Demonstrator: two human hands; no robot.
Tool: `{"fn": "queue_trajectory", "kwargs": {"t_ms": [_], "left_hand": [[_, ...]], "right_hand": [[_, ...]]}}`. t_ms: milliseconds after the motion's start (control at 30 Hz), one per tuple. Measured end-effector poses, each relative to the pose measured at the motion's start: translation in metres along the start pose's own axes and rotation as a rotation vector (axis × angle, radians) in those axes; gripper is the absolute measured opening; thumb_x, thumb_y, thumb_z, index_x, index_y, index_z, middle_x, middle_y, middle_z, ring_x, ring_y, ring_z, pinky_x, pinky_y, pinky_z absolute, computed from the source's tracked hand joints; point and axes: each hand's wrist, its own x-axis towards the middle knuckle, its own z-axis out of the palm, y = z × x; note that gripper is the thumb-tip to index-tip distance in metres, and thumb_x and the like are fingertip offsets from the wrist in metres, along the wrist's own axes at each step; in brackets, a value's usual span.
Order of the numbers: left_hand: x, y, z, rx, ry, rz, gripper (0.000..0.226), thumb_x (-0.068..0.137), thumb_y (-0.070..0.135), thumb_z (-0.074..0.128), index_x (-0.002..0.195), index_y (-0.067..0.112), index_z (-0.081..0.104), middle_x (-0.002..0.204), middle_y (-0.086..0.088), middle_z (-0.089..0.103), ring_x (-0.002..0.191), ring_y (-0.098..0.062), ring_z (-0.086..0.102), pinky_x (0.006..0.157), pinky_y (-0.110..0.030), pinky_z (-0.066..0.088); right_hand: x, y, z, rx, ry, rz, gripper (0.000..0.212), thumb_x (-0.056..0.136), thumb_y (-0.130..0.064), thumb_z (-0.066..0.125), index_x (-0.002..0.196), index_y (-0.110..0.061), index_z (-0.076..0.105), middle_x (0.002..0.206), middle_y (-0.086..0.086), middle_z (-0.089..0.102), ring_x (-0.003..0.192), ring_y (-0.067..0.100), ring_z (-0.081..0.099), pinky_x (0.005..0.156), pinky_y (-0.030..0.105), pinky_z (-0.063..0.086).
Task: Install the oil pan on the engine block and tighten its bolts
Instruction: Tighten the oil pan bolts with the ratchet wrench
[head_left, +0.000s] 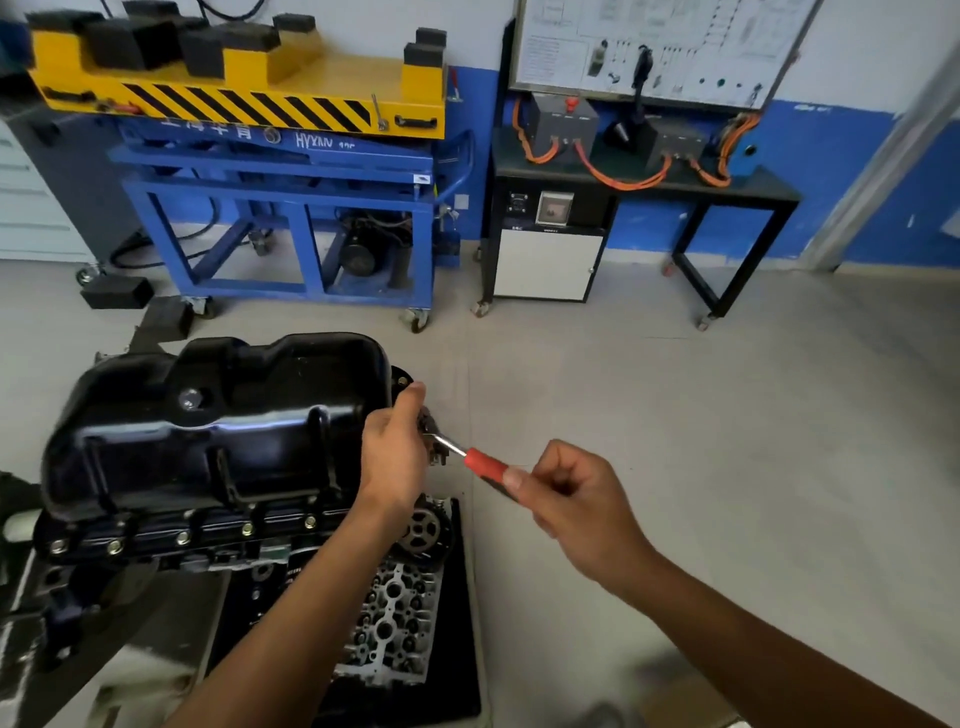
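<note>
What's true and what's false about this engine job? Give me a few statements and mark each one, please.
1. The black oil pan sits on the engine block. True.
2. The right hand grips the ratchet by its handle. True.
3. The ratchet's handle is blue. False: it is red.
4. The left hand rests flat on the floor. False: it holds the ratchet's head by the oil pan's end.
5. No bolts sit in the oil pan's near flange. False: several bolts show along it.
6. A cylinder head lies on a black mat below the engine block. True.
</note>
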Motion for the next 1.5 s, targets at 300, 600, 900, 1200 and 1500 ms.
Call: {"fn": "queue_trajectory", "kwargs": {"t_ms": [300,600,900,1200,1500], "left_hand": [[-0.002,0.001,-0.001,0.025,0.039,-0.012,0.037,0.093,0.040,0.053,0.063,0.019,0.051,0.043,0.016,0.045,0.041,0.001,0.041,0.057,-0.032,0.036],[-0.010,0.008,-0.005,0.174,-0.180,0.016,0.050,0.085,0.058,0.044,0.053,0.020,0.034,0.051,0.001,0.032,0.053,-0.017,0.029,0.059,-0.036,0.030],[-0.011,0.008,-0.011,0.190,-0.299,0.033,0.062,0.085,0.066,0.043,0.048,0.019,0.028,0.052,-0.001,0.027,0.056,-0.024,0.023,0.057,-0.034,0.027],[-0.009,0.008,-0.019,0.048,-0.262,0.030,0.058,0.088,0.064,0.045,0.049,0.023,0.031,0.050,0.001,0.027,0.049,-0.016,0.024,0.053,-0.034,0.026],[-0.008,0.004,-0.005,0.018,-0.038,-0.030,0.066,0.098,0.056,0.042,0.039,0.027,0.046,0.045,0.010,0.038,0.044,-0.007,0.034,0.055,-0.033,0.030]], "right_hand": [[-0.009,-0.005,0.009,-0.054,-0.198,0.069,0.031,0.071,-0.050,0.077,0.060,-0.030,0.056,0.053,-0.007,0.049,0.047,0.011,0.042,0.049,0.025,0.036],[0.085,-0.016,-0.023,-0.127,0.123,0.116,0.014,0.085,-0.026,0.079,0.085,-0.014,0.071,0.054,-0.008,0.061,0.046,0.005,0.052,0.043,0.015,0.038],[0.165,-0.042,0.059,-0.244,-0.141,-0.021,0.018,0.095,-0.022,0.066,0.108,-0.011,0.073,0.086,0.004,0.069,0.063,0.008,0.063,0.059,0.019,0.052],[0.149,-0.033,0.023,-0.182,-0.113,0.006,0.007,0.096,-0.022,0.065,0.093,-0.018,0.069,0.073,0.002,0.064,0.053,0.006,0.056,0.050,0.019,0.042],[0.041,-0.006,-0.032,-0.020,-0.067,0.023,0.030,0.083,-0.028,0.077,0.062,-0.031,0.056,0.052,0.003,0.056,0.048,0.017,0.046,0.047,0.024,0.035]]}}
